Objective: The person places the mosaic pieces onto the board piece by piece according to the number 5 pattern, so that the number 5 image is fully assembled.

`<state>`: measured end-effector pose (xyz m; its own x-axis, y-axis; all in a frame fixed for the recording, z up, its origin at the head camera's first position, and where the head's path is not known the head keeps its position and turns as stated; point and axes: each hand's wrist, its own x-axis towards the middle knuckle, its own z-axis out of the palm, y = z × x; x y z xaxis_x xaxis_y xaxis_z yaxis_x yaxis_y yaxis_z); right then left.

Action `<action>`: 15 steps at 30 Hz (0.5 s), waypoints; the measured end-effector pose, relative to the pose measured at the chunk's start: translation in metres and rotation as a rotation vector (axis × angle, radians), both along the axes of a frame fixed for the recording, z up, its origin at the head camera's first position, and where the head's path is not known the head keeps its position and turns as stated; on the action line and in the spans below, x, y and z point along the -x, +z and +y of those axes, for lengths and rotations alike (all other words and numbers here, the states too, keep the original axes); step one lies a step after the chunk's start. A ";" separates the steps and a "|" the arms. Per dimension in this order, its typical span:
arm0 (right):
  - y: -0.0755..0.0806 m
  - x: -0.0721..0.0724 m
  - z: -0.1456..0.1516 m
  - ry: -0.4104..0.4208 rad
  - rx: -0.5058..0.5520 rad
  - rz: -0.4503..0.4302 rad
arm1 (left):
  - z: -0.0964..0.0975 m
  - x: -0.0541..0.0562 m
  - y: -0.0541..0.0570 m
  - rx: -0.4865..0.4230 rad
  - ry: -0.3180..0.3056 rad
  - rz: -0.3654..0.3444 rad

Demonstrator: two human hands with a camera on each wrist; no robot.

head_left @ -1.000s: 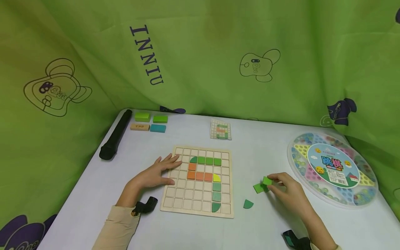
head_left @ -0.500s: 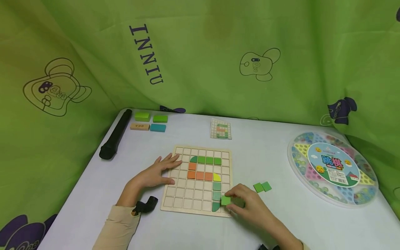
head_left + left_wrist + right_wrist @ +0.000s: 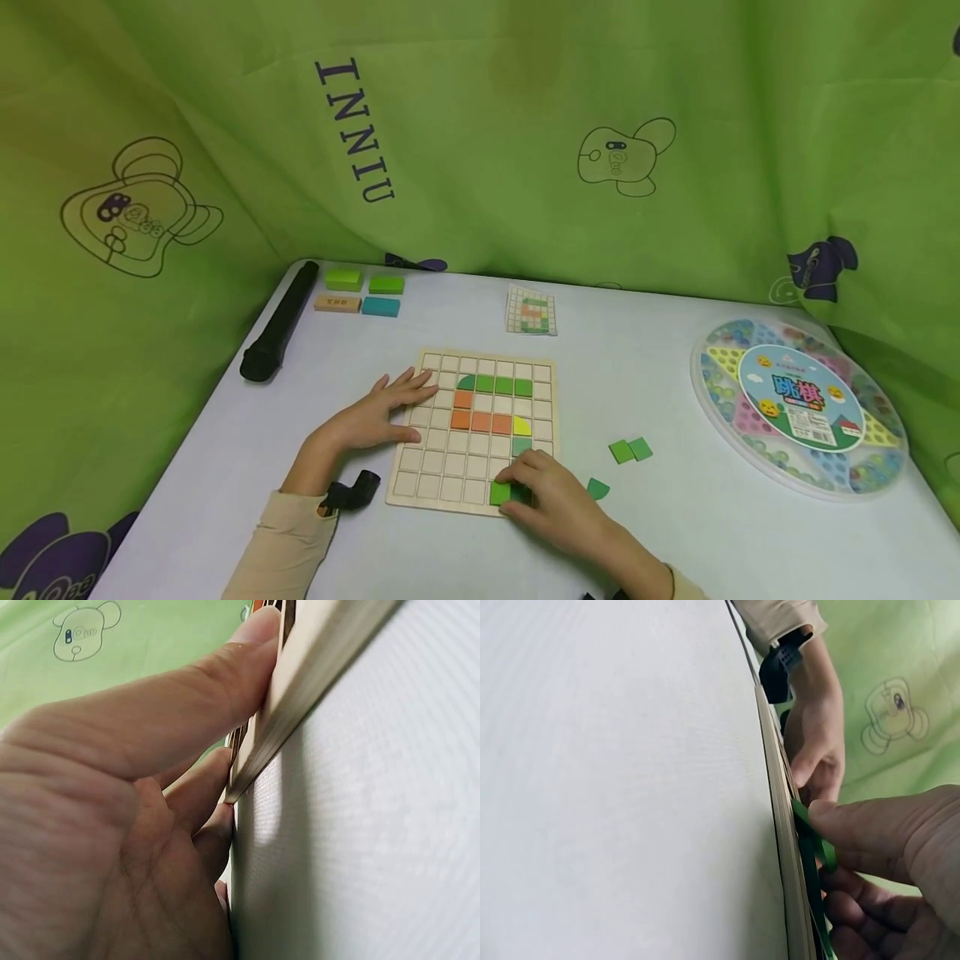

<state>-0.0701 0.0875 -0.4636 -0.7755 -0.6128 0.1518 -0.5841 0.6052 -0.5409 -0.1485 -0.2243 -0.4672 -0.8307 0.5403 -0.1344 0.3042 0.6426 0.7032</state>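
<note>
A wooden grid board (image 3: 431,462) lies on the white table, with green, orange, yellow and teal tiles set in some cells. My left hand (image 3: 367,417) rests on the board's left edge, fingers spread and thumb on the rim. Over the bottom row, my right hand (image 3: 558,500) pinches a light green square tile (image 3: 499,493) between thumb and fingers. In the right wrist view that green tile (image 3: 823,847) is tilted at the board's surface. The right hand hides the board's lower right corner. Right of it lie two green square tiles (image 3: 630,450) and a dark green quarter-round tile (image 3: 597,488).
A small pattern card (image 3: 532,311) lies behind the board. At the back left are a black microphone (image 3: 279,325) and several coloured blocks (image 3: 381,307). A round Chinese checkers box (image 3: 798,408) sits at the right. A green printed cloth (image 3: 480,150) hangs behind the table.
My right hand has carried the light green tile leftward from the loose tiles to the board's bottom row. The left hand has stayed in place.
</note>
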 end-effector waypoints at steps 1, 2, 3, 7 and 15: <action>0.000 0.000 -0.001 -0.004 -0.008 0.006 | 0.000 0.000 0.001 -0.001 0.000 0.001; 0.000 0.000 -0.002 -0.007 -0.016 0.012 | 0.000 0.000 0.001 -0.001 0.000 0.003; 0.000 0.000 -0.003 -0.010 -0.022 0.018 | 0.000 0.001 0.002 -0.001 -0.001 0.004; -0.001 -0.001 -0.005 -0.008 -0.050 0.042 | 0.001 0.001 0.002 0.012 -0.001 -0.001; 0.005 0.002 0.001 -0.018 -0.025 0.024 | 0.001 0.000 0.002 0.005 -0.003 0.002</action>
<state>-0.0717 0.0890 -0.4587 -0.7828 -0.6027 0.1549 -0.5855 0.6288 -0.5117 -0.1489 -0.2237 -0.4656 -0.8291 0.5423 -0.1360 0.3075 0.6454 0.6992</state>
